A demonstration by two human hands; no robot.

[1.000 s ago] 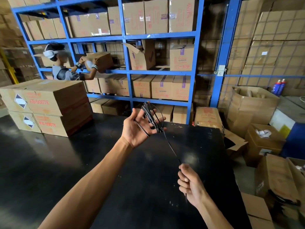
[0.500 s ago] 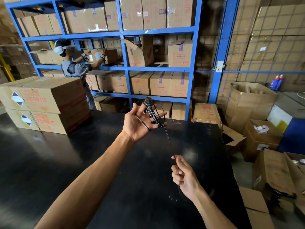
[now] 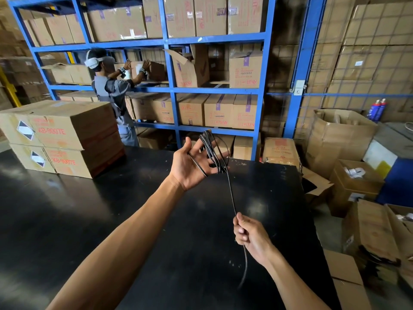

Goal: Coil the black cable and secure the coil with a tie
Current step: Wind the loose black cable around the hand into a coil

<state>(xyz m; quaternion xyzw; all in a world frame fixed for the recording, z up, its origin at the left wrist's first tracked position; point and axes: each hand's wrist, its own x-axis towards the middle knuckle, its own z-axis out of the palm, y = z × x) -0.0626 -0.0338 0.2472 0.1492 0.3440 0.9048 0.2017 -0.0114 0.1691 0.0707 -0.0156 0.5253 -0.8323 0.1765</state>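
The black cable (image 3: 231,193) is partly wound in several loops around the spread fingers of my left hand (image 3: 190,168), held palm-up above the far side of the black table (image 3: 111,209). One strand runs taut down from the loops to my right hand (image 3: 251,237), which pinches it in a fist nearer to me. The free end hangs below my right hand, curving down over the table. No tie is visible.
Two stacked cardboard boxes (image 3: 64,137) stand on the table's far left. Blue shelving (image 3: 172,90) full of cartons rises behind, where a person (image 3: 111,92) handles a box. Open cartons (image 3: 348,175) crowd the floor on the right, past the table's edge.
My right hand slid along the cable, first up towards the loops, then back down and nearer to me. The left hand kept its loops. The person behind moved right along the shelving.
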